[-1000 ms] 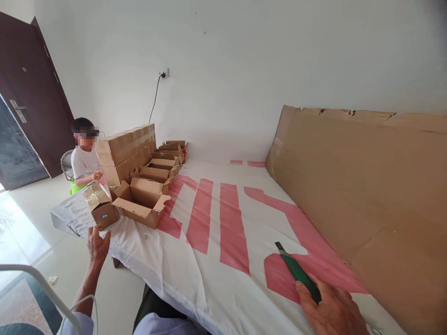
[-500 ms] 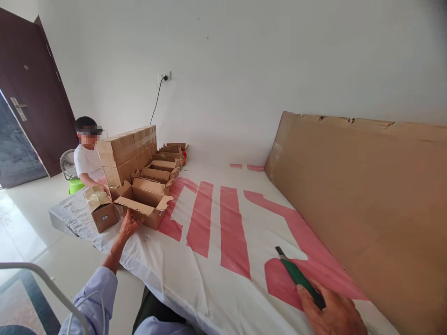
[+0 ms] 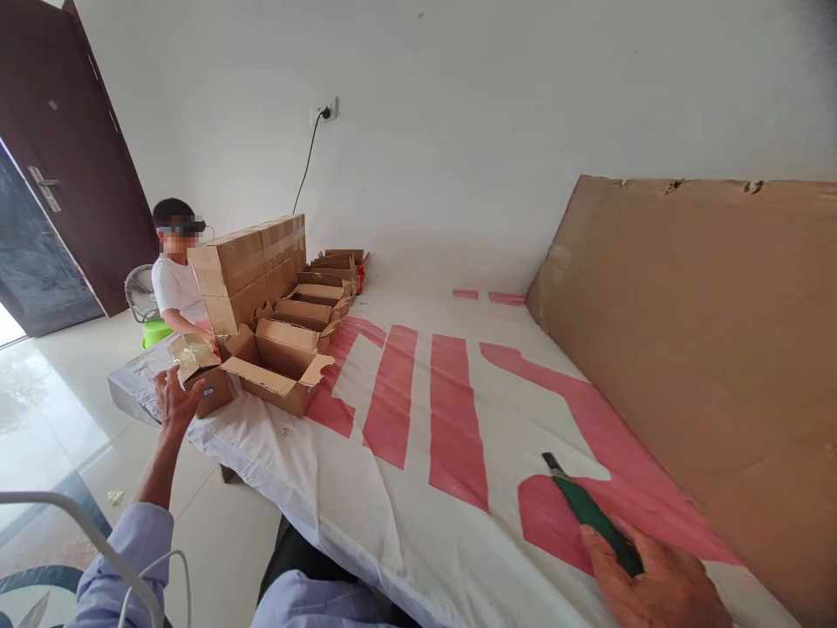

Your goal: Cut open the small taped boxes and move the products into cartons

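Observation:
My right hand (image 3: 660, 580) is wrapped round a green utility knife (image 3: 598, 522), its dark blade end pointing away from me over the table cover. At the left, my left hand (image 3: 175, 399) has its fingers apart at the near side of a taped carton (image 3: 213, 394); whether it presses on the cardboard I cannot tell. Just right of that carton stands an open cardboard box (image 3: 278, 366) with its flaps up. A co-worker's hand (image 3: 210, 342) is at the far side of the taped carton.
More open boxes (image 3: 307, 312) run in a row toward the wall. Beside them is a stack of taped cartons (image 3: 245, 266), with a co-worker (image 3: 175, 283) behind it. A large cardboard sheet (image 3: 693, 331) leans at the right. Red patches mark the white table cover (image 3: 366, 506).
My left hand has left the open box and moved left to the taped carton. The view has shifted slightly. My right hand still holds the utility knife.

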### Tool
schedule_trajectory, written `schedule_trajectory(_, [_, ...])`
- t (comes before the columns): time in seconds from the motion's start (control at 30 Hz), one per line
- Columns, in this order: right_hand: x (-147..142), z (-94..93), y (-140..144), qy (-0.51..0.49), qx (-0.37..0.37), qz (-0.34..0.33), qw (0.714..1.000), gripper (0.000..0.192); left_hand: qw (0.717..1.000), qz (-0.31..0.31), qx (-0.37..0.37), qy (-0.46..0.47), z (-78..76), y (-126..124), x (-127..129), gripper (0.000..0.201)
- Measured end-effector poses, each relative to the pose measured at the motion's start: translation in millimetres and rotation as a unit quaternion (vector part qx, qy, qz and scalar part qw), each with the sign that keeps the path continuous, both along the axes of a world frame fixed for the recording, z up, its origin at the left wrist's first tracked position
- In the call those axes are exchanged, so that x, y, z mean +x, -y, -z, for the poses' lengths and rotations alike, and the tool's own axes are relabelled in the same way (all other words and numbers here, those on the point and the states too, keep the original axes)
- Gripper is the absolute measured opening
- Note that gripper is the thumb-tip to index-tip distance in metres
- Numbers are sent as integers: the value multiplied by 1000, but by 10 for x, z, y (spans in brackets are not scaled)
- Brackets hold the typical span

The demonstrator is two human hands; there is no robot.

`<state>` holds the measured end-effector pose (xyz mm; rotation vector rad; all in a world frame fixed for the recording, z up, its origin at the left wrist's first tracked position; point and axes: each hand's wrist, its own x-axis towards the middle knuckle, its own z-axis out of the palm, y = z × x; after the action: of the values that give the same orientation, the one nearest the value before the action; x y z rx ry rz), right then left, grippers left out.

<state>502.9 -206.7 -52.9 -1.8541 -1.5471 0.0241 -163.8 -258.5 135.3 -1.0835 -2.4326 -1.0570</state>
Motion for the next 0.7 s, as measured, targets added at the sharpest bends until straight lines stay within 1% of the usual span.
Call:
schedule_trajectory(0.1, [-10,-17,6,-26,-27,26,999,72,997,-3,-47,64,-101,-122,-125,79])
schedule_trajectory(0.2, [-14,-11,-5,-35,-33,30,998,69,994,-3,-55,93,-129,-239,-205,81])
schedule_trajectory(0.27, [-13,8,-18,-42,-23,28,998,66,993,-2,-54,102,-122,-284,-241,76])
schedule_trajectory(0.37, [-19,20,-25,-55,-12,23,998,64,993,-5,-53,107,-111,-296,-275,62])
schedule_trajectory(0.43, [-33,0,-12,-55,-21,20,998,66,993,-12,-55,104,-124,-267,-290,55])
schedule_trajectory(0.53, [-62,-57,22,-49,-45,18,998,70,994,-22,-56,95,-186,-164,-313,52])
schedule_trajectory(0.63, [-83,-101,50,-51,-56,31,997,72,994,-33,-52,86,-259,7,-325,52])
schedule_trajectory(0.7, [-85,-110,57,-28,-44,34,998,69,995,-41,-49,81,-283,140,-311,50])
